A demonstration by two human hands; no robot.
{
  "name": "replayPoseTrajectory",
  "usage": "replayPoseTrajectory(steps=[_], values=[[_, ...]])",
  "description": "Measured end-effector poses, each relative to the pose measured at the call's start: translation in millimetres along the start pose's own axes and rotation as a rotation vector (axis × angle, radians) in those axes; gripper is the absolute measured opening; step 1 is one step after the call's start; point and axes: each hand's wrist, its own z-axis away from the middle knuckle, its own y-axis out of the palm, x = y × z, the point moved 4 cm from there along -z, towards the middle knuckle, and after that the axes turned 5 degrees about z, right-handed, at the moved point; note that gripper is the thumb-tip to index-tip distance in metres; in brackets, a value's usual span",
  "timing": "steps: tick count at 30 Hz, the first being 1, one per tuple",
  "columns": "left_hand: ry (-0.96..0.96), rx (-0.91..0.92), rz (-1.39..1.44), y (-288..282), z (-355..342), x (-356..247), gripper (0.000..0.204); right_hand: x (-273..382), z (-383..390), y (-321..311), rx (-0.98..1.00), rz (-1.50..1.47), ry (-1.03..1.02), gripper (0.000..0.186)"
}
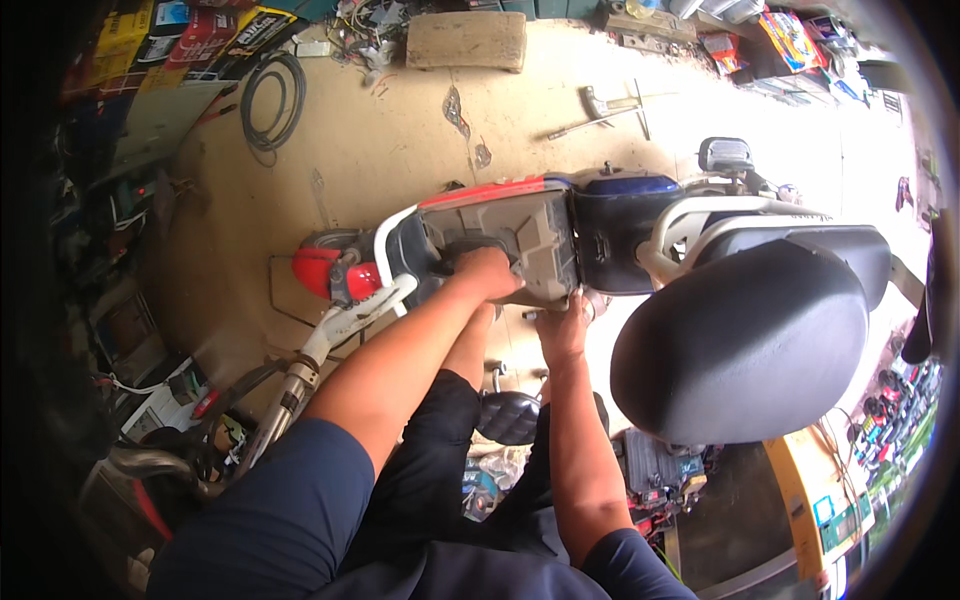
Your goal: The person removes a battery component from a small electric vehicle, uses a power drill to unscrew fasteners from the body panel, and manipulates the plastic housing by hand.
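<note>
An electric scooter (pixel 625 225) with red, blue and white parts stands crosswise before me. Its grey plastic footboard panel (pixel 545 240) lies between the front end and the black seat box. Over the panel's left part, my left hand (pixel 487 274) is closed beside a dark piece (pixel 468 245); what its fingers hold is hidden. At the near edge of the panel, close to the seat box, my right hand (pixel 567 325) grips the rim, thumb uppermost. A large black seat (pixel 740 345) is at the right, and the red front fender (pixel 335 275) at the left.
Beyond the scooter, a wooden stool (pixel 466 42), a coiled black hose (pixel 273 105) and metal tools (pixel 605 108) lie on the floor. White handlebar tubing (pixel 325 335) rises close to my left arm. A small black padded seat (pixel 508 417) is between my legs.
</note>
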Motion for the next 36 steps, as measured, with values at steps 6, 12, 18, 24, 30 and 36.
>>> replayPoseTrajectory(steps=[6, 12, 18, 24, 30, 36], values=[[0.252, -0.596, 0.035, -56, 8, -51, 0.082, 18, -9, 36, 0.121, -0.17, 0.0, 0.053], [0.325, -0.51, 0.101, -38, -29, -79, 0.083, 24, -3, 39, 0.108, -0.058, 0.036, 0.051], [0.302, -0.546, 0.094, -34, -46, -81, 0.065, 33, -2, 49, 0.089, -0.194, 0.167, 0.053], [0.302, -0.771, 0.219, -23, -59, -78, 0.032, 15, -16, 41, 0.019, -0.331, 0.027, 0.051], [0.305, -0.832, 0.234, -18, -53, -71, 0.026, 6, -11, 38, -0.034, -0.334, 0.099, 0.049], [0.304, -0.765, 0.214, -26, -57, -83, 0.026, 15, -12, 42, -0.009, -0.341, 0.117, 0.054]])
